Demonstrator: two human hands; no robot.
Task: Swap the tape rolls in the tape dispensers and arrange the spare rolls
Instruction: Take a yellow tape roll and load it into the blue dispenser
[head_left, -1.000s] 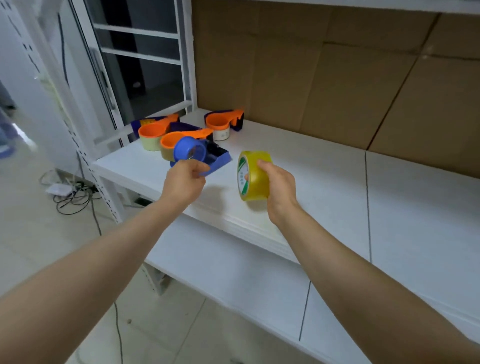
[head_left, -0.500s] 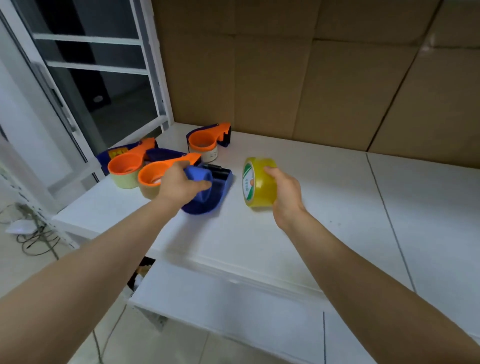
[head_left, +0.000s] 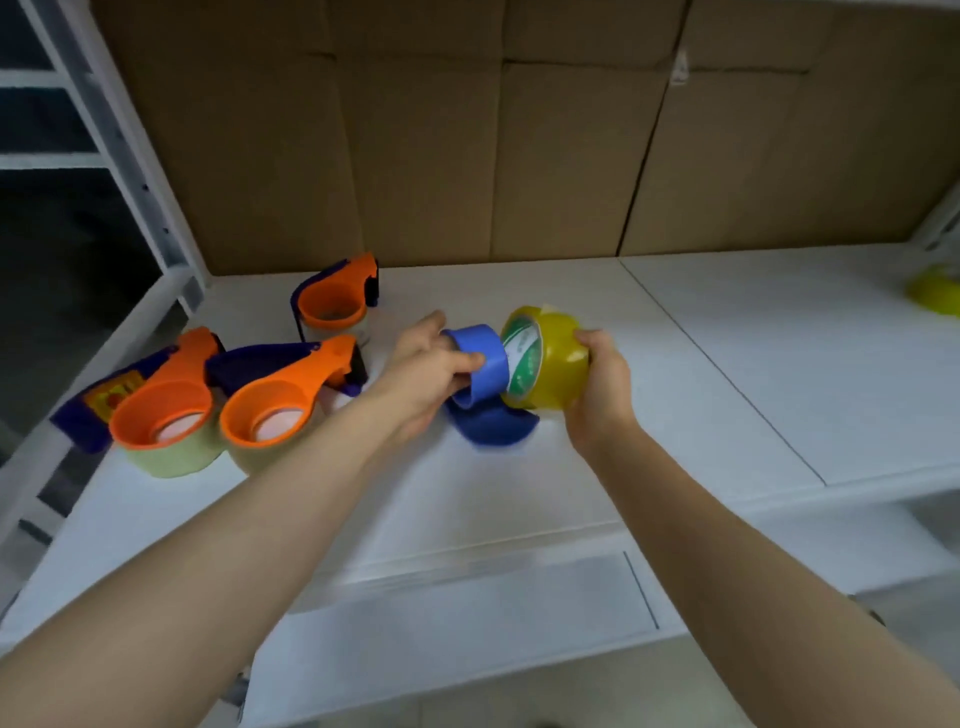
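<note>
Fingers of the right hand (head_left: 597, 387) are wrapped round the yellow tape roll (head_left: 550, 358), the left hand (head_left: 426, 374) is closed on the blue plastic dispenser (head_left: 480, 371); if misaligned, the core could be jammed

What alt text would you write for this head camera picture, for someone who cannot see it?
A person's left hand holds a blue tape dispenser against a yellow tape roll gripped in the right hand, above a white shelf. Three orange-and-blue dispensers holding tape rolls sit at left.

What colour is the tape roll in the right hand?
Yellow, with a green and white inner label; the tape roll shows best in the head view.
</note>
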